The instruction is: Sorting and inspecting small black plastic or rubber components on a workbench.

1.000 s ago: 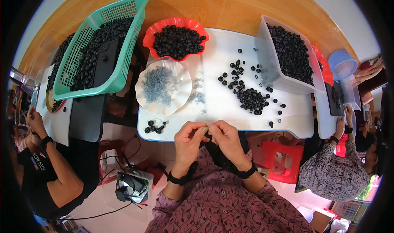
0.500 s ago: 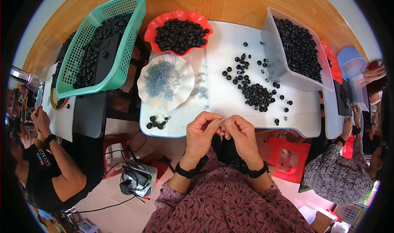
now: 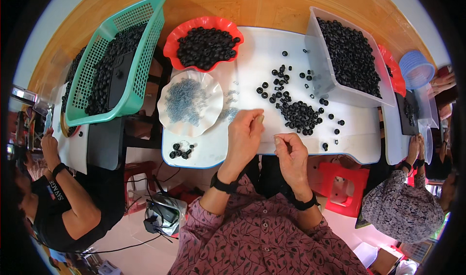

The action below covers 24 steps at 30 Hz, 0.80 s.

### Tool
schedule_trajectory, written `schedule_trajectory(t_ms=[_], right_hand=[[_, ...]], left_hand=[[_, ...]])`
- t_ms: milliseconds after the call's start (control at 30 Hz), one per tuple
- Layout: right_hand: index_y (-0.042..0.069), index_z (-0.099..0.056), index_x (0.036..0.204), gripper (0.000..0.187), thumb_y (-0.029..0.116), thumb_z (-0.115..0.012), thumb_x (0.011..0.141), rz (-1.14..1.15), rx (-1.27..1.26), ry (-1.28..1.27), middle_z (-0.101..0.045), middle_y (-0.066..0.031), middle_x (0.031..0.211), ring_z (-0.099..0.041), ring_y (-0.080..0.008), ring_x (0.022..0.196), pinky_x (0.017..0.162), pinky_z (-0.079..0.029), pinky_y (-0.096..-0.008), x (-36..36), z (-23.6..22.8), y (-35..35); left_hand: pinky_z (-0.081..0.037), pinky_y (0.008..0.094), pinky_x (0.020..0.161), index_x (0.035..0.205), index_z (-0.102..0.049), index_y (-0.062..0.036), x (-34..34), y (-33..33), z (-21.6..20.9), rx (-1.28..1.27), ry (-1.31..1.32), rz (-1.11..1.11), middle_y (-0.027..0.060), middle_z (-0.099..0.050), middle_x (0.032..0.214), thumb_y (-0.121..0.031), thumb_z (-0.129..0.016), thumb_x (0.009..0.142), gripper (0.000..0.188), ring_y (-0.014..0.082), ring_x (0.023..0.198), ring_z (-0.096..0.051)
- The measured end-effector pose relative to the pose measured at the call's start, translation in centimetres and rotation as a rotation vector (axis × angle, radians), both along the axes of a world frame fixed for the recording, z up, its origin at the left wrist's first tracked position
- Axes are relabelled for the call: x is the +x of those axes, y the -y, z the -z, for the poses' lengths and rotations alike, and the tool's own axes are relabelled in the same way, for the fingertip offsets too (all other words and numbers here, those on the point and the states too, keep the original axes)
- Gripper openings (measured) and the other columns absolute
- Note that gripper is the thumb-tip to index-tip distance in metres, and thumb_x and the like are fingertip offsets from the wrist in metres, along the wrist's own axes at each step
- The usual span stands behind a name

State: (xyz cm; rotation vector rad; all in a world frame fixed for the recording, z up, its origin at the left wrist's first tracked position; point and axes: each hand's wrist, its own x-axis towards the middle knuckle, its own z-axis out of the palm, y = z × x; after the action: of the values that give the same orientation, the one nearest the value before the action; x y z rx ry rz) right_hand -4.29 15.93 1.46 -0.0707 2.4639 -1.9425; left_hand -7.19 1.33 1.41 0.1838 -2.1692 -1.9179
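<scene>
My left hand [image 3: 246, 135] is over the table near the pile of small black round parts, its thumb pressed against the curled fingers. Whatever it pinches is too small or hidden to make out. Lower and to the right, at the table's front edge, my right hand [image 3: 292, 161] has thumb and forefinger together; I cannot make out anything between them. Loose black parts [image 3: 298, 116] lie heaped beyond my hands. A white scalloped plate [image 3: 213, 105] to the left holds many tiny translucent bluish rings [image 3: 184, 100]. Several black parts [image 3: 180, 153] sit apart at the front left.
Behind the plate stands a red bowl [image 3: 167, 49] of black parts. A translucent bin [image 3: 320, 76] full of them is at right, a green basket [image 3: 141, 76] at left. People work on both sides. A red stool [image 3: 335, 178] stands below the table.
My hands were together at the table's front edge and have come apart. The left has moved up and forward over the table; the right has shifted slightly right and down.
</scene>
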Motion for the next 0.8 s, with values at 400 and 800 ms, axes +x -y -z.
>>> schedule_trajectory(t_ms=[400,800], right_hand=[[-0.001,-0.061,0.096,0.008,0.005,-0.061,0.09,0.049,0.116,-0.082,-0.057,-0.0076,0.081,-0.052,-0.0129,0.064,0.059,-0.045,-0.0272,-0.7,1.0,-1.6],[-0.001,-0.061,0.094,0.009,0.007,-0.062,0.09,0.063,0.116,-0.084,-0.06,-0.0103,0.083,-0.055,-0.0157,0.065,0.06,-0.046,-0.0289,-1.0,1.3,-1.8]], left_hand=[[-0.043,0.0416,0.092,0.115,-0.062,0.0018,-5.2,-0.8,-0.7,-0.705,-0.041,0.181,0.0185,-0.052,0.123,0.012,-0.056,0.075,0.041,0.0383,0.104,-0.047],[-0.051,0.0381,0.079,0.111,-0.064,-0.0002,-1.4,-1.5,-0.3,-0.486,-0.066,0.269,0.0152,-0.059,0.109,0.012,-0.058,0.074,0.039,0.0313,0.089,-0.06]])
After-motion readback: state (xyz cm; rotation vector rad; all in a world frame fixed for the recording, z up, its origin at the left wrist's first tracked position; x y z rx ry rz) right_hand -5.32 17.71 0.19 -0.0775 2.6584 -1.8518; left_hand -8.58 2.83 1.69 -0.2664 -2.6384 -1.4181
